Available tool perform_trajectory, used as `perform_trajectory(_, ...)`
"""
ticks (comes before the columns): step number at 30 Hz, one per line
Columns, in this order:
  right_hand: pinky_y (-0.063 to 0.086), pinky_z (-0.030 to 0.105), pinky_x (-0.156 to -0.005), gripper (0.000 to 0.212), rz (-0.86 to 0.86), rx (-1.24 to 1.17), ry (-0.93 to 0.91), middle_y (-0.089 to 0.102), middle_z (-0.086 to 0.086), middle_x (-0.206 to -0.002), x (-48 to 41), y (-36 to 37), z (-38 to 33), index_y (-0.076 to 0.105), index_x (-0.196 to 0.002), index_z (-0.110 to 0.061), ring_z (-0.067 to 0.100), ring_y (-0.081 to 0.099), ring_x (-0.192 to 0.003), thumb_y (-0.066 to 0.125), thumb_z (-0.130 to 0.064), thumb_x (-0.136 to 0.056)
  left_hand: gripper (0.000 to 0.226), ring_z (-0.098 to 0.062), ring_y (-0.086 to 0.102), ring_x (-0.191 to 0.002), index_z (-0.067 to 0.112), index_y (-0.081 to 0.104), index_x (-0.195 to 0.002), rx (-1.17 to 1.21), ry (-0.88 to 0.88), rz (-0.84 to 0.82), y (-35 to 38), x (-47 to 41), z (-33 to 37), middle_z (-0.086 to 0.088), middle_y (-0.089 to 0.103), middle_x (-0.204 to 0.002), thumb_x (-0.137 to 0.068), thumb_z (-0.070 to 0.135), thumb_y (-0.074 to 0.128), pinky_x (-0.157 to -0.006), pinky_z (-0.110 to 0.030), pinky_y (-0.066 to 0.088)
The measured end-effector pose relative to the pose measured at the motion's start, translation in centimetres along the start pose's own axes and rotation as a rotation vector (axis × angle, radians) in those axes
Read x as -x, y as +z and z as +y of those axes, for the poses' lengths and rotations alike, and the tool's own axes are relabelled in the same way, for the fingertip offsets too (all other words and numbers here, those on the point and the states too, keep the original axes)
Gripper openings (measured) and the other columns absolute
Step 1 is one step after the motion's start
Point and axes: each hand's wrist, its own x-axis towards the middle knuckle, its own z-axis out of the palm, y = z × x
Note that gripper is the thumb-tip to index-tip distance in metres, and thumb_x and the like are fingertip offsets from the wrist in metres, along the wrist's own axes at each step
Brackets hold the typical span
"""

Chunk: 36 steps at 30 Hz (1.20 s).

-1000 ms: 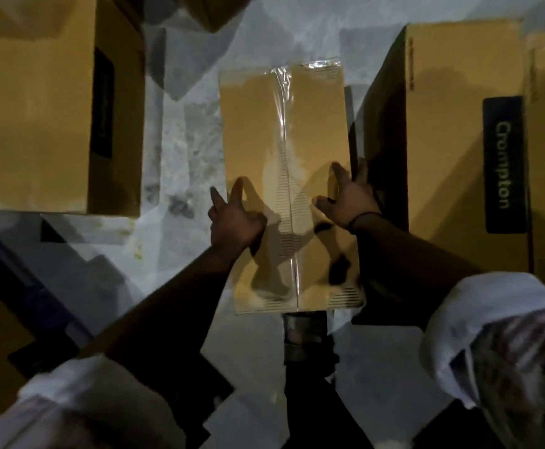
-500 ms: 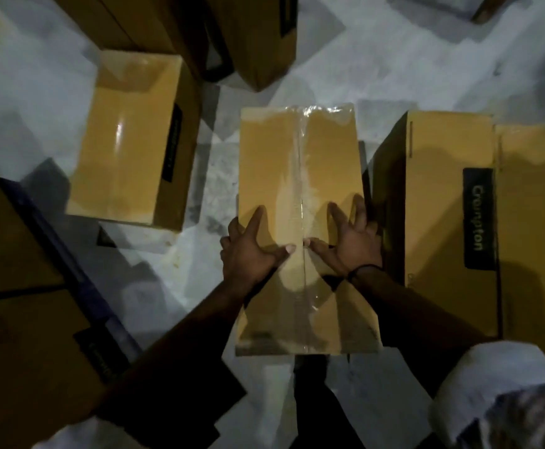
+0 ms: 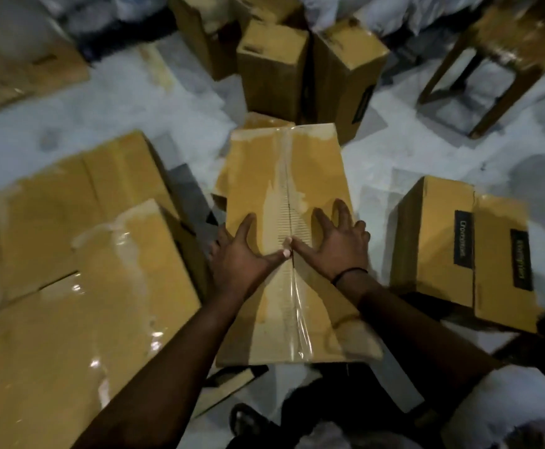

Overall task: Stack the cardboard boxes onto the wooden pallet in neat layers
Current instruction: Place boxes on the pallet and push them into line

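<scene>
Left hand [image 3: 242, 254], right hand [image 3: 332, 244] on taped box [image 3: 284, 176], neighbouring labels [image 3: 464, 236] blurred

Taped cardboard box [image 3: 284, 196], lengthwise, mid-frame

black label [image 3: 464, 243] at right of frame: print blurred, unreadable. stacked boxes [image 3: 70, 286] at lower left cut by frame edge. wooden stool [image 3: 511, 37] at upper right cut at top edge. left hand [image 3: 242, 254]: outer fingers lost over left edge of taped box [image 3: 284, 189]; box underside hidden
</scene>
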Motion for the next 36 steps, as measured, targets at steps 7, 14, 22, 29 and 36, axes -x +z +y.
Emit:
perform_trajectory(7,0.035,0.053,-0.107,0.095,0.081,-0.039,-0.159,0.010,0.006,-0.167,12.0,-0.6,-16.9,0.034,-0.152,-0.038,0.045,0.035,-0.131,0.040,-0.091,-0.074,0.111,-0.036,0.029,-0.140,0.053,0.030,-0.150,-0.077,-0.005,0.206,-17.1,8.3,-11.7,-0.008,0.026,-0.159,-0.052,0.096,0.060,-0.112,-0.051,0.032)
perform_trajectory(14,0.028,0.056,-0.113,0.095,-0.036,-0.113,-0.388,0.007,0.007,-0.167,17.7,3.0,-28.3,0.033,-0.154,-0.033,0.045,0.024,-0.143,0.047,-0.087,-0.077,0.111,-0.038,0.027,-0.142,0.052,0.030,-0.151,-0.096,-0.220,0.300,-25.5,13.7,-21.9,-0.009,0.025,-0.161,-0.054,0.096,0.061,-0.114,-0.053,0.028)
perform_trajectory(22,0.022,0.055,-0.116,0.095,-0.240,-0.117,-0.553,0.003,0.002,-0.168,24.1,7.9,-36.1,0.030,-0.156,-0.035,0.048,0.018,-0.145,0.046,-0.086,-0.078,0.108,-0.042,0.032,-0.139,0.051,0.033,-0.150,-0.131,-0.439,0.373,-28.7,20.4,-31.5,-0.012,0.030,-0.159,-0.056,0.096,0.060,-0.109,-0.056,0.033)
perform_trajectory(29,0.026,0.054,-0.113,0.092,-0.238,-0.069,-0.545,0.006,0.001,-0.168,30.2,14.2,-42.2,0.035,-0.153,-0.036,0.045,0.027,-0.139,0.046,-0.086,-0.077,0.112,-0.041,0.029,-0.142,0.049,0.034,-0.150,-0.038,-0.452,0.326,-30.3,23.7,-42.2,-0.013,0.030,-0.159,-0.053,0.099,0.058,-0.111,-0.059,0.032)
perform_trajectory(36,0.029,0.056,-0.115,0.092,-0.225,-0.003,-0.517,0.000,0.000,-0.168,38.8,22.3,-49.3,0.027,-0.156,-0.037,0.046,0.024,-0.141,0.041,-0.087,-0.080,0.101,-0.043,0.023,-0.145,0.050,0.036,-0.149,0.063,-0.431,0.270,-32.5,26.4,-55.6,-0.009,0.020,-0.164,-0.061,0.091,0.064,-0.114,-0.059,0.028)
